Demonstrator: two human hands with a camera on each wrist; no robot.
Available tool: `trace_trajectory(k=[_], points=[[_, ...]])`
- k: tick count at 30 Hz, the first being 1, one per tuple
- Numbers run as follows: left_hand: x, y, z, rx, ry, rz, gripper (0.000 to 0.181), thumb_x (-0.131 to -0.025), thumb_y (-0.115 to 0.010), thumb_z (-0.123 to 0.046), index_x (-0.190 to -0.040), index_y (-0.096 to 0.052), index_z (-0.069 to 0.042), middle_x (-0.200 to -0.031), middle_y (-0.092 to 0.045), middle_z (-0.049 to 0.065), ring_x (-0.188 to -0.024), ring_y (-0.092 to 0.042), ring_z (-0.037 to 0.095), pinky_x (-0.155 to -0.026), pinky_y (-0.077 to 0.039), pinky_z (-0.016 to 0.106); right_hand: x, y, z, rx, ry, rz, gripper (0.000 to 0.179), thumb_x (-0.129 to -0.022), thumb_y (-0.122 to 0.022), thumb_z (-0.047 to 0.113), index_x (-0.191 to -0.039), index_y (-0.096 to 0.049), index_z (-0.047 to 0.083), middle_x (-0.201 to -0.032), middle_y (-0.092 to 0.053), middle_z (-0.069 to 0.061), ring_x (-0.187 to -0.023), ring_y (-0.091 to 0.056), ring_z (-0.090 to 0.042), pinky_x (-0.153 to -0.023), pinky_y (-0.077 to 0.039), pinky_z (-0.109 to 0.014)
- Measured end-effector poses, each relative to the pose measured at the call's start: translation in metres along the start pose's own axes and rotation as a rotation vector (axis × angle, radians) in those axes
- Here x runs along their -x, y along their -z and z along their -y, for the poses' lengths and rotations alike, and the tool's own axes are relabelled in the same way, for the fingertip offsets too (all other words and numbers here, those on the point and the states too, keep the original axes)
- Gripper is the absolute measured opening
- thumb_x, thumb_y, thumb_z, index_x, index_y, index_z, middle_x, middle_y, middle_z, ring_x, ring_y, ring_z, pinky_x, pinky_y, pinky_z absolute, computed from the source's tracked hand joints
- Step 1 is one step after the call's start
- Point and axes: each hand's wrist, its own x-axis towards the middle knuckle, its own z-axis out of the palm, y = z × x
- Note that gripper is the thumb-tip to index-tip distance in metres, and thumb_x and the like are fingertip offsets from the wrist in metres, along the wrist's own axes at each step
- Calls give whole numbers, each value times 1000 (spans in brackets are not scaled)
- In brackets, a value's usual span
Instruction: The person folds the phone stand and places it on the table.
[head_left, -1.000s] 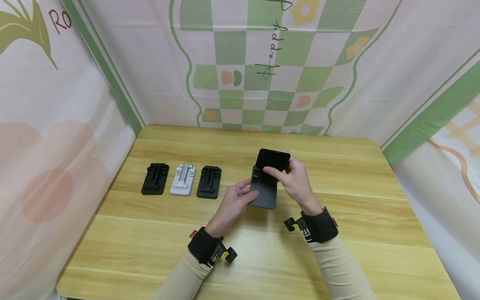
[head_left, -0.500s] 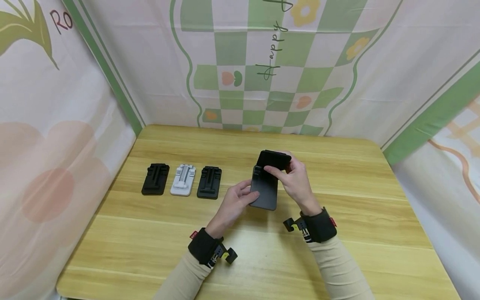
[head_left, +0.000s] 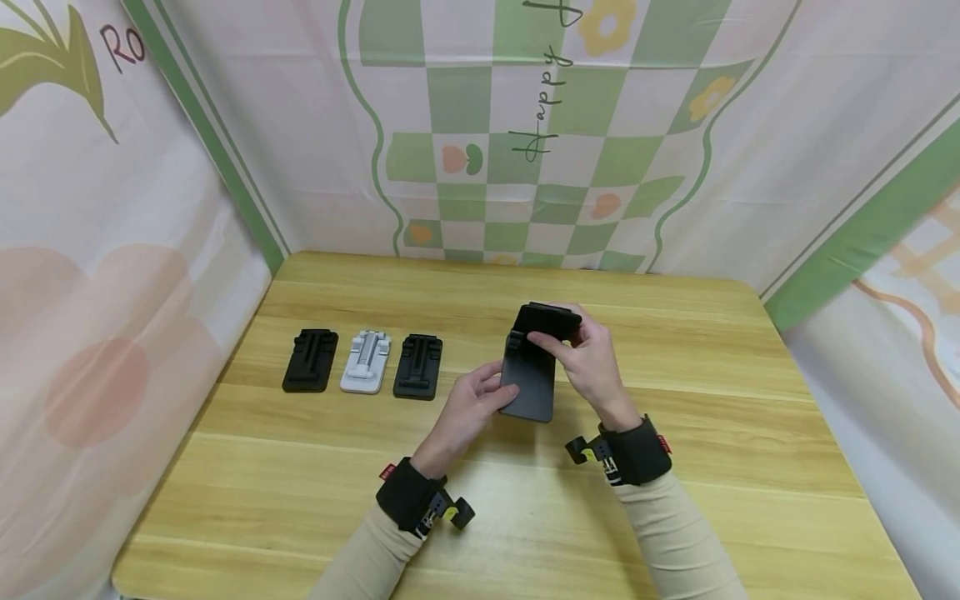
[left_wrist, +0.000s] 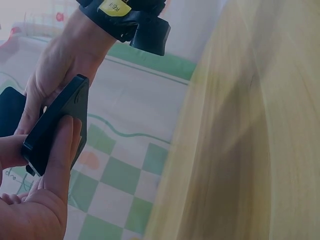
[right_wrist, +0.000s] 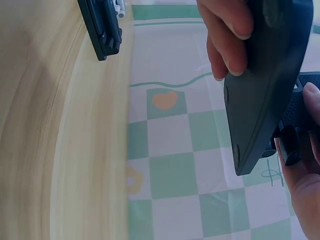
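Note:
A black folding phone stand (head_left: 528, 387) is held up above the table between both hands. My left hand (head_left: 468, 406) grips the flat base at its lower left, thumb on top and fingers beneath, as the left wrist view shows too. With thumb and fingers my right hand (head_left: 594, 362) pinches the upper plate (head_left: 546, 317), which stands at an angle to the base. In the right wrist view the base (right_wrist: 265, 85) is seen edge-on, with a hinge part (right_wrist: 288, 145) beside the right fingers.
Left of the hands, a black folded stand (head_left: 310, 360), a white one (head_left: 365, 362) and another black one (head_left: 417, 367) lie in a row on the wooden table (head_left: 315, 475). Printed curtains (head_left: 315, 125) hang behind the table and at its sides.
The upper plate has tilted back a little in the right hand, looking shorter than a second ago, and a small edge piece shows at its top. The left hand stays nearly still.

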Motion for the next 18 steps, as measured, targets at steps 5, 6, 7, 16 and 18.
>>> trace_trajectory(k=[5, 6, 7, 16, 18], points=[[0, 0, 1, 8, 7, -5, 54, -92, -59, -15, -141, -41, -2, -124, -60, 21, -104, -62, 21, -87, -51, 30, 0, 0, 2, -13, 9, 27, 33, -82, -68, -1, -113, -59, -5, -108, -63, -9, -97, -60, -11, -80, -50, -19], [0, 0, 1, 7, 8, -6, 53, -92, -59, -15, -141, -41, -3, -124, -60, 21, -104, -62, 21, -87, -51, 30, 0, 0, 3, -17, 12, 35, 34, -82, -67, -2, -114, -58, -6, -110, -62, -12, -98, -60, -11, -81, -50, -19], [0, 1, 1, 4, 12, -8, 53, -92, -59, -16, -141, -41, -3, -124, -60, 21, -104, -62, 21, -87, -51, 29, 0, 0, 4, -19, 12, 43, 35, -83, -66, -2, -116, -57, -6, -112, -62, -15, -100, -59, -11, -83, -49, -19], [4, -3, -11, -42, 41, -32, 54, -93, -56, -11, -143, -38, -2, -123, -60, 21, -102, -63, 20, -86, -51, 30, 0, 8, 21, 32, 107, 31, 47, -83, -65, -4, -127, -48, -9, -123, -54, -25, -109, -53, -19, -91, -42, -19], [7, -5, -17, -57, 47, -36, 54, -93, -56, -10, -143, -38, 0, -123, -60, 22, -101, -63, 20, -87, -51, 30, -1, 8, 25, 71, 150, 11, 47, -81, -66, -6, -124, -50, -10, -122, -55, -25, -110, -53, -24, -93, -41, -20]])
